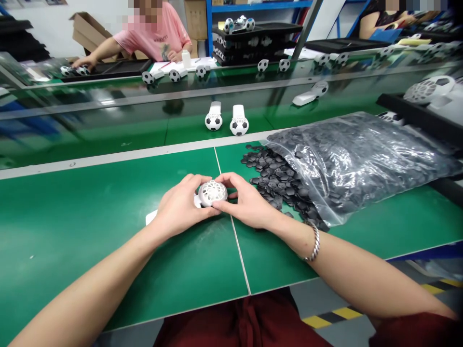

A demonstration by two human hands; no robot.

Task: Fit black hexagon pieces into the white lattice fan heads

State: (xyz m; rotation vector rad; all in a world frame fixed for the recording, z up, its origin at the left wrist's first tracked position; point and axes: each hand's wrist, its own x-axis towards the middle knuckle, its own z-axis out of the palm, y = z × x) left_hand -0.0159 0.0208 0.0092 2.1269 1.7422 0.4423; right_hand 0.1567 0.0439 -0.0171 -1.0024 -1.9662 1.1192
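Observation:
Between my two hands is a white plastic handheld fan (213, 193), its round, grille-like head facing up and its pale handle jutting out past my left wrist. My left hand (183, 205) grips the head from the left, fingers behind and thumb in front. From the right, my right hand (248, 200) closes fingers and thumb on the rim of the same head. Just beyond my right hand, loose black pentagon pieces (278, 176) spill from a clear plastic bag (365, 161) full of them.
Two finished-looking football-patterned fans (238, 120) lie on the green conveyor (144, 125) beyond the table's pale edge. Another fan (311, 94) is farther right. Across the belt, a person in a pink shirt (159, 36) handles similar fans. A black tray (408, 108) juts in at right.

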